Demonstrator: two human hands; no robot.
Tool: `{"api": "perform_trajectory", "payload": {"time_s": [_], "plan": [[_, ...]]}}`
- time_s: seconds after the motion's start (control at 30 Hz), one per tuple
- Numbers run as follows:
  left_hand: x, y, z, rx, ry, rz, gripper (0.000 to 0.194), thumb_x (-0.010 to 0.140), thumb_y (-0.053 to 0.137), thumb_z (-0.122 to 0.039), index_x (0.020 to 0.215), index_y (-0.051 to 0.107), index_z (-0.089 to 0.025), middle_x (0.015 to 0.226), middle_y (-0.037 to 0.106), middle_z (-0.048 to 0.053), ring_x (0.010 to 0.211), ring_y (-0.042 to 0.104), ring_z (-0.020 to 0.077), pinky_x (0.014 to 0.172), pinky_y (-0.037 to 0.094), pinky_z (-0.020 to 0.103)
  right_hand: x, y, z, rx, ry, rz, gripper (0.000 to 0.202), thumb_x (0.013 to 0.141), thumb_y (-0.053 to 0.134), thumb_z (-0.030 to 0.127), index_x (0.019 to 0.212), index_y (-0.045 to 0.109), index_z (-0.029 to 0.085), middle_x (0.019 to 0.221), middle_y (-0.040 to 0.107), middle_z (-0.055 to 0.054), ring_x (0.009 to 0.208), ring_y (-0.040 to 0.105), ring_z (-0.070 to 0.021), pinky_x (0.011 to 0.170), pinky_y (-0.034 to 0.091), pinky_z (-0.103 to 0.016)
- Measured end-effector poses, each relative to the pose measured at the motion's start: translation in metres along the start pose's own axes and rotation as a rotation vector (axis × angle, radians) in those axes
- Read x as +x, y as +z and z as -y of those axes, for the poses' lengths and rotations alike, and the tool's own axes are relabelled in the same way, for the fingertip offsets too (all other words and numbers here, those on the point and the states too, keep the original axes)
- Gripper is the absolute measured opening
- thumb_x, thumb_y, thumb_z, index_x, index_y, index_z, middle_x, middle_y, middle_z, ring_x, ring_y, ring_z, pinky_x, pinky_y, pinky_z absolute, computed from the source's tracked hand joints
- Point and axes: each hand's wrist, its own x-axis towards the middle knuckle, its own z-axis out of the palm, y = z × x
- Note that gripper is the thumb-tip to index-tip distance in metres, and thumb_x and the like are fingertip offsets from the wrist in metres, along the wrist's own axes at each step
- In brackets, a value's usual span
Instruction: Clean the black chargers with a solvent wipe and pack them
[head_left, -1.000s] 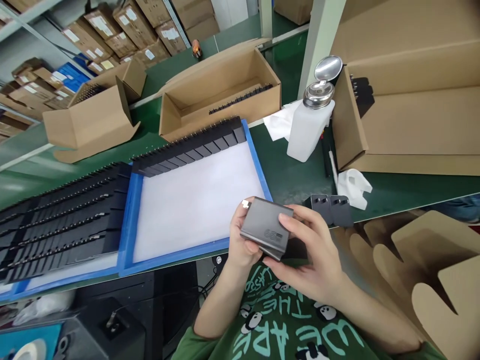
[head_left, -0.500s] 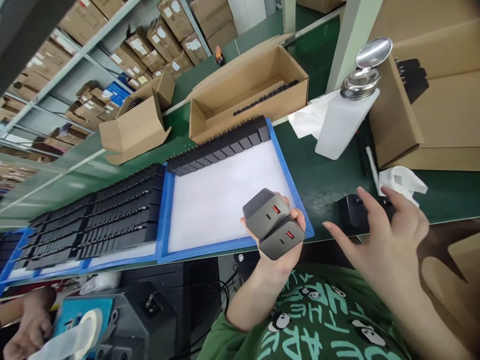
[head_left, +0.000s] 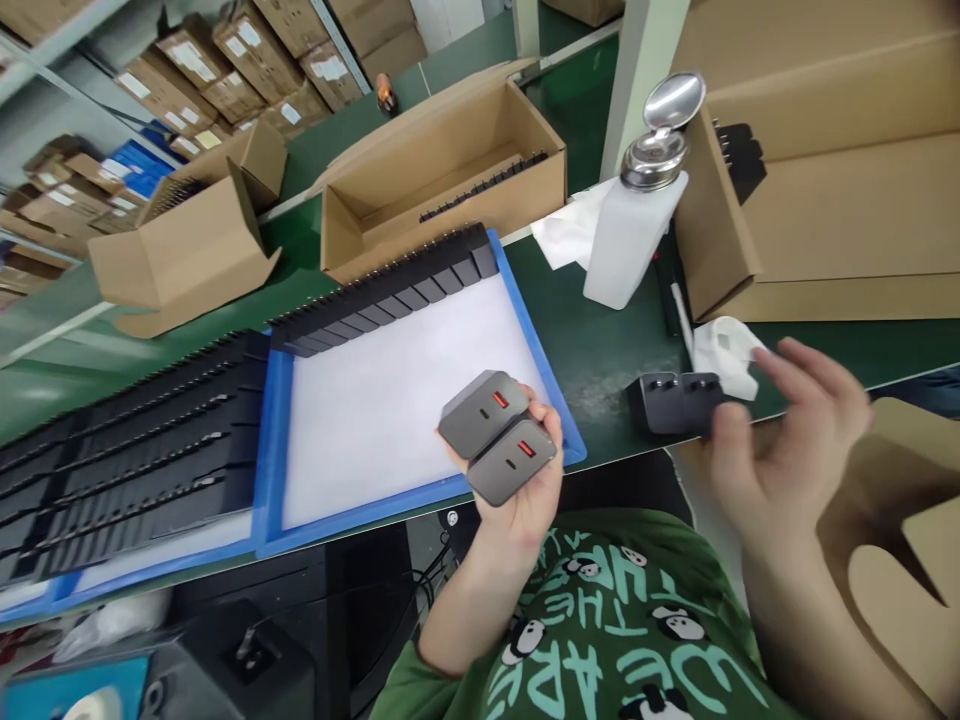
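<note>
Two dark grey USB chargers (head_left: 498, 437) rest side by side in my left hand (head_left: 525, 500), its fingers wrapped round them. Each shows a red port and a small slot-shaped port on the face turned up. My right hand (head_left: 787, 450) is open, thumb and fingers apart and a little blurred, with nothing seen in it. Just left of its thumb, two black chargers (head_left: 679, 403) stand together at the bench edge; whether the thumb touches them I cannot tell. Beyond my left hand lies a blue-rimmed tray (head_left: 352, 410) with a row of black chargers (head_left: 390, 295) along its far side.
More charger rows (head_left: 150, 430) fill the trays at left. An open carton (head_left: 450, 235) stands behind the tray, and a larger one (head_left: 847, 220) at right. A white pump bottle (head_left: 634, 240) stands near crumpled white material (head_left: 726, 355). Another carton (head_left: 191, 255) sits at left.
The view has shifted, so the bench items appear further left. My right hand is lower beside the black chargers, which show more fully. My left hand still holds both chargers.
</note>
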Motion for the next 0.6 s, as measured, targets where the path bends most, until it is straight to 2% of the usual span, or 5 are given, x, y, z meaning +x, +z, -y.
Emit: {"api": "perform_trajectory", "payload": {"time_s": [0.1, 0.2, 0.3, 0.4, 0.6], "plan": [[0.005, -0.006, -0.003, 0.003, 0.023, -0.030, 0.045, 0.078, 0.075, -0.059, 0.106, 0.068, -0.025, 0.100, 0.071, -0.001, 0.086, 0.067, 0.0083, 0.096, 0.053, 0.018, 0.015, -0.006, -0.040, -0.074, 0.042, -0.085, 0.032, 0.094, 0.057, 0.028, 0.124, 0.067, 0.021, 0.113, 0.070, -0.015, 0.107, 0.067, -0.0295, 0.080, 0.057, -0.041], [0.014, -0.014, -0.004, 0.045, 0.048, 0.009, 0.055, 0.075, 0.074, -0.067, 0.108, 0.067, -0.024, 0.097, 0.071, 0.000, 0.087, 0.068, 0.0092, 0.096, 0.054, 0.018, 0.029, -0.003, -0.063, -0.163, -0.021, 0.080, 0.017, 0.092, 0.063, 0.029, 0.104, 0.074, 0.023, 0.099, 0.074, -0.008, 0.092, 0.069, -0.0235, 0.082, 0.057, -0.038], [0.020, -0.019, -0.003, 0.127, 0.069, 0.045, 0.056, 0.077, 0.071, -0.069, 0.110, 0.066, -0.024, 0.100, 0.072, 0.001, 0.090, 0.068, 0.0103, 0.098, 0.054, 0.021, 0.035, 0.010, -0.062, -0.215, -0.040, 0.141, 0.031, 0.091, 0.065, 0.040, 0.113, 0.073, 0.021, 0.108, 0.073, -0.009, 0.096, 0.067, -0.0255, 0.088, 0.056, -0.044], [0.019, -0.017, -0.002, 0.133, 0.061, 0.001, 0.054, 0.079, 0.069, -0.069, 0.110, 0.066, -0.025, 0.103, 0.071, 0.001, 0.093, 0.067, 0.0116, 0.098, 0.054, 0.024, 0.037, 0.023, -0.057, -0.218, -0.035, 0.158, 0.040, 0.088, 0.068, 0.048, 0.116, 0.073, 0.019, 0.109, 0.072, -0.011, 0.096, 0.066, -0.0271, 0.086, 0.056, -0.047], [0.013, -0.009, -0.005, 0.049, 0.014, -0.087, 0.059, 0.077, 0.069, -0.073, 0.107, 0.067, -0.022, 0.100, 0.070, 0.003, 0.092, 0.066, 0.0138, 0.098, 0.054, 0.027, 0.044, 0.018, -0.075, -0.140, -0.053, 0.151, 0.013, 0.085, 0.071, 0.033, 0.082, 0.076, 0.021, 0.081, 0.075, -0.007, 0.073, 0.068, -0.0223, 0.067, 0.055, -0.036]]}}
